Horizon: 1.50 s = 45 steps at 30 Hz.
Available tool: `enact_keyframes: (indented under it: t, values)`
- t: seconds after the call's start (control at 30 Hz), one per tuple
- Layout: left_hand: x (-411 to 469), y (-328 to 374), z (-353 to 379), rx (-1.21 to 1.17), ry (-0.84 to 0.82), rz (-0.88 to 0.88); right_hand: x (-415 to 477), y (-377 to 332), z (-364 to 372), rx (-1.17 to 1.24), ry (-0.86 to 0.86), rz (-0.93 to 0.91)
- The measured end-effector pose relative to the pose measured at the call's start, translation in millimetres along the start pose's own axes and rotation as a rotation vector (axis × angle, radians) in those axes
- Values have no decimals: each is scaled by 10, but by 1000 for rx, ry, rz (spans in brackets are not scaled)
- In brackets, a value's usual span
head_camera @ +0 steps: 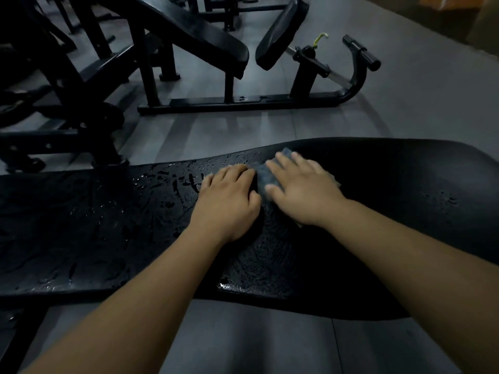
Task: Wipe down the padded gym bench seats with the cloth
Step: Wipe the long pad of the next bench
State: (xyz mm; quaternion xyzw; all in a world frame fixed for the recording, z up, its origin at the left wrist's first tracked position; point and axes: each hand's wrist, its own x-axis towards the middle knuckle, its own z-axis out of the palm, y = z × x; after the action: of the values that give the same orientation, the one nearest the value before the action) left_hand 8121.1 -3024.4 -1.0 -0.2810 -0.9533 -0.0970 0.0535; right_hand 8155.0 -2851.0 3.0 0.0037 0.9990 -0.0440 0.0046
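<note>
A long black padded bench seat (94, 228) stretches across the view, its left and middle parts wet with streaks and droplets. A grey-blue cloth (266, 175) lies on the pad near its far edge. My right hand (302, 190) presses flat on the cloth with straight fingers. My left hand (229, 201) rests on the pad right beside it, its fingers bent at the cloth's left edge; whether they grip the cloth is hidden. The pad's right part (418, 184) looks mostly dry, with a few droplets.
Beyond the seat stands a black incline bench (205, 36) on a steel frame (237, 102), with a roller pad (361, 54) and a yellow-tipped pin (321, 39). More dark machine frames (54, 109) crowd the left. Grey floor (243, 344) lies on both sides.
</note>
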Motion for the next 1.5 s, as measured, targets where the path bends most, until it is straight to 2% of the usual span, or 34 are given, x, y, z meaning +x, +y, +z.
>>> enact_keyframes:
  t: [0.1, 0.23, 0.33, 0.5, 0.63, 0.73, 0.8, 0.9, 1.03, 1.1, 1.13, 1.23, 1.3, 1.4, 1.5]
  values:
    - [21, -23, 39, 5, 6, 7, -395, 129, -33, 36, -6, -171]
    - [77, -16, 52, -1, 0, 14, 119, 453, -46, 7, 1, 36]
    - [150, -27, 52, 1, 0, 22, 507, 223, 3, 0, 21, 126]
    - [241, -45, 75, 7, 2, 7, 29, 269, -43, 33, 10, -144]
    - [296, -32, 100, 7, 10, 10, 432, 550, -53, -2, 8, 44]
    - [310, -53, 109, 1, 13, 8, 719, 299, -13, 5, 26, 149]
    - [300, -68, 96, -1, 15, 7, 522, 166, -7, 9, 9, 37]
    - [305, -69, 69, -4, 1, 8, -123, 322, -63, 36, -7, -153]
    - [315, -18, 62, -4, -17, -18, 7, 628, -102, -2, -6, 36]
    - [302, 7, 41, -4, -43, -19, 138, 409, -75, -7, -5, 154]
    - [263, 20, 28, -7, -49, -27, 114, 282, -58, 4, -4, 151]
    - [83, 129, -15, -40, -53, -36, -436, 107, -38, 20, -14, -81]
    - [-45, 224, -4, -39, -47, -32, -781, 213, -67, 52, -24, -158]
    - [-155, 343, 17, -39, -35, -48, -651, 460, -80, 28, -30, -26]
    - [-232, 412, 18, -49, -43, -46, -557, 235, -35, 2, 11, 118]
